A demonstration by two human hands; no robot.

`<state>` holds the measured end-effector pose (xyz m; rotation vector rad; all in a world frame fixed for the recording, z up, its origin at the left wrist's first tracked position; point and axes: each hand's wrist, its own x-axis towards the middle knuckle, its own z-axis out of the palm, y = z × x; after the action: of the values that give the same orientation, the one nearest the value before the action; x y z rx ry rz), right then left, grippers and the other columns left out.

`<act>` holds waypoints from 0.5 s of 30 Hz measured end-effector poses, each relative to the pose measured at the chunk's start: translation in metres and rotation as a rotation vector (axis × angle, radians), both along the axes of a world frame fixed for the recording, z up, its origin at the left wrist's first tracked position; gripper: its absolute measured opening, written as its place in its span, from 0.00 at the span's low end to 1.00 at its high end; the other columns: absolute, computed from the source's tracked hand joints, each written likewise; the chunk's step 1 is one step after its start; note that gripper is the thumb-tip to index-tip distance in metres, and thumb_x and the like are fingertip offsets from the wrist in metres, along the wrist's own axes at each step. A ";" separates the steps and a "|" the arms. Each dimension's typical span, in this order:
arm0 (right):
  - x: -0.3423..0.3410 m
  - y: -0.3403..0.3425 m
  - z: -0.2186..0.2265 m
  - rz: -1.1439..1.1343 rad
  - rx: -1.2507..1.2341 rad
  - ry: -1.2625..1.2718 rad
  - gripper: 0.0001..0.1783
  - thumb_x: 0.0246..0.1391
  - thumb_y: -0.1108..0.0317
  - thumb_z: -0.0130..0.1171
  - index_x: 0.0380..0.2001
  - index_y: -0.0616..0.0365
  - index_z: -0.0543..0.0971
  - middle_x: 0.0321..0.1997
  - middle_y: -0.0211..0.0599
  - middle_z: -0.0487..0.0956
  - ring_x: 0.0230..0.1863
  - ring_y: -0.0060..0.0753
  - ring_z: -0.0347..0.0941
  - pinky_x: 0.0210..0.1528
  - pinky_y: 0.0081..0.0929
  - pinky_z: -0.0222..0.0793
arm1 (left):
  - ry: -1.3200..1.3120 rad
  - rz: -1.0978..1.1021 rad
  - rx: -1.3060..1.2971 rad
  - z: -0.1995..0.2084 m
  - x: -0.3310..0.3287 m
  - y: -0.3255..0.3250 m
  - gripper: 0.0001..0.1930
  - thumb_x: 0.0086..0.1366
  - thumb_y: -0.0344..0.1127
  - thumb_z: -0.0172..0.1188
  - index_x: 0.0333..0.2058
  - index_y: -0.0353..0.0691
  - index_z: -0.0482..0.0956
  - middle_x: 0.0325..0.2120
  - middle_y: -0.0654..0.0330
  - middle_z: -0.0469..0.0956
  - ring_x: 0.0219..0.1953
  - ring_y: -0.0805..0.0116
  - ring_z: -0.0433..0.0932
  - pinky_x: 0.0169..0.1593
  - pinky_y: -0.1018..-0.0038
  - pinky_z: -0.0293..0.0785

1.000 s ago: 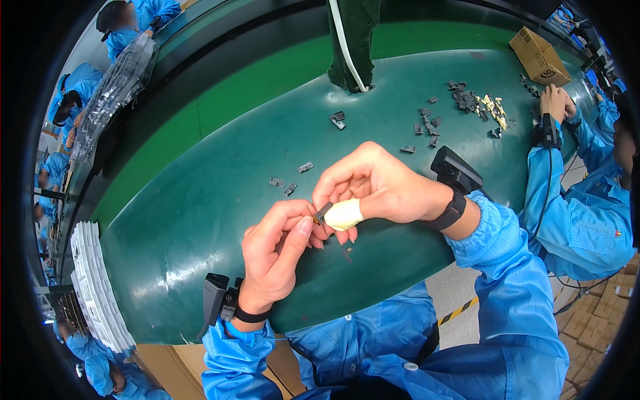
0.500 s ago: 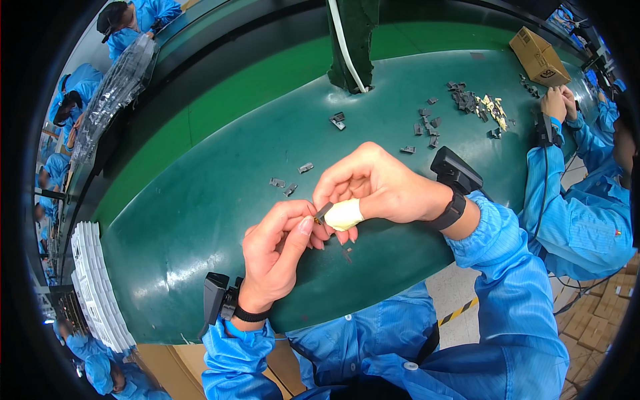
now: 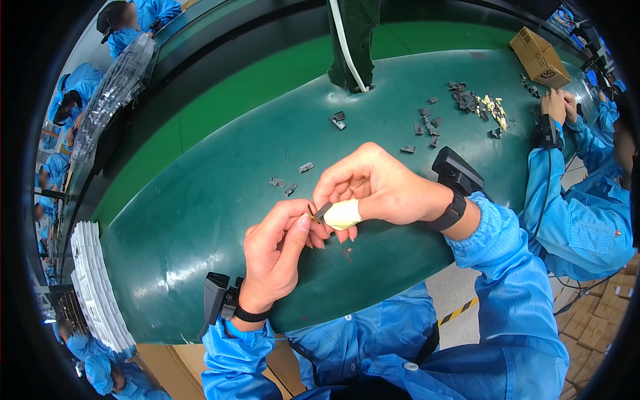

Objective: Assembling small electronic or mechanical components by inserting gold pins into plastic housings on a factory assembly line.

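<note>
Holds a small dark part [image 3: 323, 212] between the fingertips of the left hand [image 3: 272, 250] and right hand [image 3: 387, 183], with both clamped on it, above a smooth, glossy green tabletop [image 3: 200, 233]. Shows two slim, flat blades splayed in a V, with a brassy fleck near their base. Wears a crinkled pale-yellow wrap [image 3: 343, 215] on the right thumb. Has small, blocky grey pieces [image 3: 305, 167] lying just beyond the left hand.

Dark part [image 3: 324, 213] partly hidden by fingers [image 3: 288, 212]; co-worker [image 3: 579, 217] cut off at right.
</note>
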<state>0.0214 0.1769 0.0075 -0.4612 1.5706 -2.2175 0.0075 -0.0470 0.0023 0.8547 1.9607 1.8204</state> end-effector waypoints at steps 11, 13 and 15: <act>0.000 0.004 0.002 0.022 0.021 -0.027 0.10 0.57 0.78 0.63 0.41 0.72 0.79 0.32 0.42 0.82 0.30 0.29 0.82 0.32 0.23 0.80 | -0.026 -0.016 0.034 0.001 0.000 -0.001 0.09 0.74 0.26 0.50 0.47 0.26 0.75 0.30 0.54 0.82 0.31 0.72 0.80 0.36 0.78 0.78; 0.000 0.004 0.001 0.027 0.023 -0.027 0.10 0.57 0.77 0.64 0.41 0.72 0.79 0.32 0.42 0.82 0.30 0.29 0.82 0.31 0.23 0.80 | -0.009 -0.034 0.034 0.000 -0.001 -0.001 0.09 0.73 0.25 0.51 0.47 0.26 0.74 0.31 0.54 0.82 0.31 0.72 0.81 0.37 0.78 0.78; 0.000 0.004 0.002 0.027 0.023 -0.028 0.10 0.57 0.77 0.64 0.41 0.72 0.79 0.32 0.42 0.82 0.30 0.29 0.82 0.31 0.23 0.80 | -0.008 -0.037 0.031 0.001 -0.001 -0.001 0.09 0.73 0.25 0.51 0.47 0.26 0.74 0.31 0.54 0.83 0.31 0.72 0.81 0.37 0.78 0.78</act>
<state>0.0210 0.1814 0.0093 -0.4405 1.5653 -2.1744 0.0063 -0.0477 0.0031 0.8857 1.9039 1.8353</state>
